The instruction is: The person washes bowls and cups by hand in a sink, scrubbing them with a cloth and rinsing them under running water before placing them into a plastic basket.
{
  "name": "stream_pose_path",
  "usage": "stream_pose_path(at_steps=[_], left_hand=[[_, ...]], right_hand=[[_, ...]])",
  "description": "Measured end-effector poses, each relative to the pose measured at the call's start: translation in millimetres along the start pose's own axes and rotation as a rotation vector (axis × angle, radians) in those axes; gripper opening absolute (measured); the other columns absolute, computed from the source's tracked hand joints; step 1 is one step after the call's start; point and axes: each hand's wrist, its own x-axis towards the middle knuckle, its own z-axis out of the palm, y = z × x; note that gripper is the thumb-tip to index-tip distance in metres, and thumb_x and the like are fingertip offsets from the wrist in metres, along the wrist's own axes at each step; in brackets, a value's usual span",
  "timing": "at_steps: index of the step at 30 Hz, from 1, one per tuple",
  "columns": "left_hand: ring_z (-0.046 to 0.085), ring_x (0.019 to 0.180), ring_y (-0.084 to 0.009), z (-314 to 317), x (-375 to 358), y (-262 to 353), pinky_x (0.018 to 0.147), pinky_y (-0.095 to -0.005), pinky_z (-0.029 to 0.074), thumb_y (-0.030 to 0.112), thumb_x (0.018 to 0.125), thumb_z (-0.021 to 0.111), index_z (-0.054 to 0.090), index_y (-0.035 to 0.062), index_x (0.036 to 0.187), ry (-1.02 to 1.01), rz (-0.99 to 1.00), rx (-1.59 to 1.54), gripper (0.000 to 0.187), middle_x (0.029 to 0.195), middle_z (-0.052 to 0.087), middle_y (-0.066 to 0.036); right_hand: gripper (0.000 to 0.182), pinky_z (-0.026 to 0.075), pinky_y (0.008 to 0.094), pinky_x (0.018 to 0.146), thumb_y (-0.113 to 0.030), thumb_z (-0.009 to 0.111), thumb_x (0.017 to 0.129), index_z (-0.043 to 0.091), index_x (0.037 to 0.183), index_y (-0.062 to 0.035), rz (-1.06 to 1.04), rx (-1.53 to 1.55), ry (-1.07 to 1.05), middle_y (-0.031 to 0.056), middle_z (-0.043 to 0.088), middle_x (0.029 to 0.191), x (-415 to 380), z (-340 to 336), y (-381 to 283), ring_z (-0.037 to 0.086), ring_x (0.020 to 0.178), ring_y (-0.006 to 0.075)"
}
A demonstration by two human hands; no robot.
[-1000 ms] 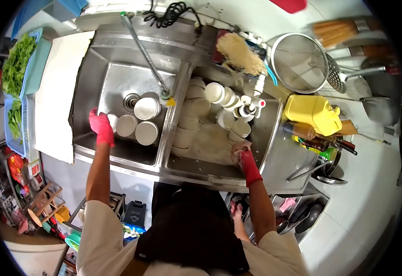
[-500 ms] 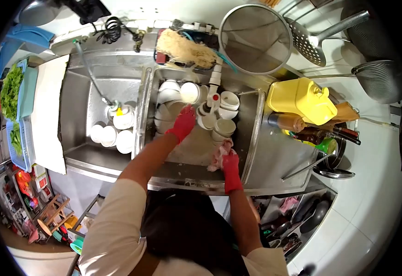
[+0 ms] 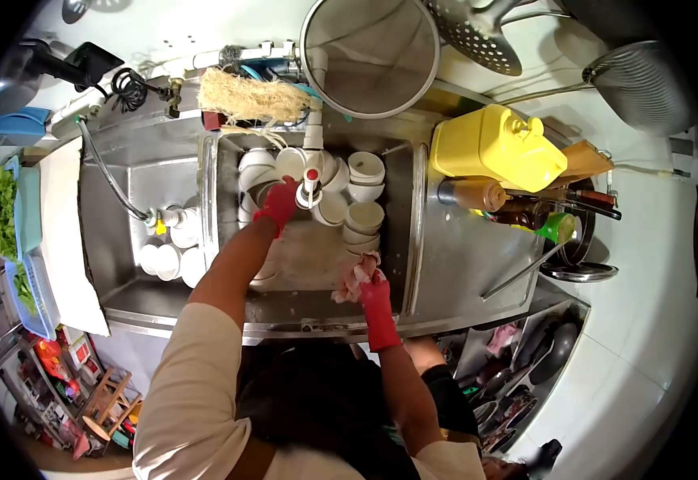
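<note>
Both my hands wear red gloves over the right-hand basin [image 3: 309, 248] of a steel double sink. My left hand [image 3: 279, 204] reaches among white bowls at the basin's left and back, beside a white bowl [image 3: 291, 162]; whether its fingers grip one cannot be made out. My right hand [image 3: 374, 296] is closed on a wet pinkish cloth [image 3: 354, 278] near the front right of the basin. Just behind the cloth stands a stack of white bowls [image 3: 363, 218]. A white tap with a red top [image 3: 311, 174] hangs over the basin between my hands.
The left basin [image 3: 113, 240] holds more white bowls [image 3: 168, 261] below a hose tap. A yellow jug [image 3: 493, 148] and sauce bottles [image 3: 477, 194] stand on the right counter. A large round strainer [image 3: 369, 56] hangs at the back. Baskets of greens [image 3: 3, 212] are at the far left.
The view has shifted, so the sink sits further left. My left hand is now closer to the tap and back bowls. My right hand still holds the cloth.
</note>
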Motion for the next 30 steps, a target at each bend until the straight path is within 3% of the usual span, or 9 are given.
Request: stream_pose_path(at_steps=[6, 9, 10, 14, 17, 20, 25, 27, 30], left_hand=[[0.058, 0.078, -0.0356, -86, -58, 45, 0.067, -0.0417, 0.046, 0.023, 0.083, 0.045, 0.046, 0.0003, 0.103, 0.282, 0.065, -0.052, 0.031, 0.085, 0.059, -0.022], [0.057, 0.077, -0.0353, 8, -63, -25, 0.068, -0.0399, 0.046, 0.019, 0.08, 0.052, 0.049, 0.0032, 0.104, 0.409, -0.045, -0.568, 0.029, 0.088, 0.058, -0.02], [0.05, 0.068, -0.0131, 15, -76, -22, 0.06, -0.0233, 0.044, 0.009, 0.085, 0.049, 0.048, 0.0025, 0.103, 0.38, -0.037, -0.844, 0.019, 0.082, 0.051, -0.003], [0.058, 0.072, -0.0257, 37, -108, -9, 0.061, -0.0335, 0.046, 0.025, 0.077, 0.06, 0.049, 0.0035, 0.106, 0.498, -0.084, -0.942, 0.038, 0.084, 0.059, -0.016], [0.057, 0.074, -0.0191, -7, -135, 21, 0.06, -0.0314, 0.046, 0.032, 0.081, 0.056, 0.049, 0.0039, 0.108, 0.274, -0.282, -0.634, 0.04, 0.083, 0.06, -0.01], [0.056, 0.075, -0.0164, -73, -160, 66, 0.061, -0.0298, 0.045, 0.04, 0.085, 0.046, 0.052, 0.0063, 0.11, 0.051, -0.818, -1.346, 0.042, 0.084, 0.061, -0.006], [0.054, 0.072, -0.0163, -72, -156, 33, 0.068, -0.0304, 0.044, 0.04, 0.085, 0.047, 0.058, 0.0036, 0.099, 0.224, -0.611, -1.127, 0.04, 0.08, 0.062, -0.008], [0.054, 0.067, -0.018, -56, -153, 15, 0.049, -0.0301, 0.047, 0.046, 0.083, 0.045, 0.055, 0.0127, 0.108, 0.018, -0.383, -0.973, 0.043, 0.087, 0.059, -0.006], [0.056, 0.069, -0.0197, -64, -168, 27, 0.048, -0.0336, 0.048, 0.048, 0.082, 0.046, 0.051, 0.0142, 0.112, -0.006, -0.519, -1.231, 0.046, 0.09, 0.059, -0.006]], right_hand=[[0.025, 0.041, 0.0266, 0.061, -0.022, 0.057, 0.076, 0.052, 0.091, -0.0027, -0.159, -0.125, -0.036, 0.003, 0.054, 0.077, 5, 30, -36, 0.05, 0.069, 0.0103], [0.026, 0.041, 0.0283, 0.059, -0.022, 0.058, 0.075, 0.052, 0.092, -0.0032, -0.067, -0.006, -0.156, 0.003, 0.054, 0.076, 15, 59, -56, 0.049, 0.066, 0.0107], [0.026, 0.043, 0.0299, 0.058, -0.022, 0.058, 0.075, 0.053, 0.093, -0.0042, -0.209, -0.212, -0.226, 0.0059, 0.057, 0.074, 17, 72, -69, 0.054, 0.064, 0.0164], [0.028, 0.046, 0.0372, 0.059, -0.025, 0.059, 0.072, 0.054, 0.09, -0.0044, -0.295, -1.132, -0.072, 0.0168, 0.059, 0.077, 24, 132, -78, 0.06, 0.071, 0.0295], [0.032, 0.047, 0.0422, 0.064, -0.033, 0.057, 0.073, 0.054, 0.084, -0.003, -0.283, -1.204, -0.108, 0.0189, 0.06, 0.082, 38, 160, -47, 0.058, 0.079, 0.0334], [0.026, 0.047, 0.0409, 0.065, -0.029, 0.056, 0.073, 0.057, 0.081, -0.0038, -0.375, -1.06, -0.167, 0.0185, 0.06, 0.078, 48, 179, -21, 0.059, 0.077, 0.0329], [0.022, 0.045, 0.037, 0.059, -0.018, 0.055, 0.069, 0.058, 0.085, -0.0032, -0.449, -0.716, -0.774, 0.0181, 0.061, 0.08, 66, 177, 1, 0.059, 0.075, 0.0341], [0.024, 0.046, 0.0373, 0.061, -0.021, 0.053, 0.071, 0.058, 0.087, -0.0041, -0.308, -1.548, -0.923, 0.0165, 0.061, 0.082, 14, 179, -75, 0.059, 0.077, 0.033], [0.028, 0.047, 0.0386, 0.062, -0.027, 0.051, 0.073, 0.06, 0.083, -0.0025, -0.377, -1.583, -0.531, 0.0174, 0.061, 0.083, -15, 188, -89, 0.06, 0.077, 0.0295]])
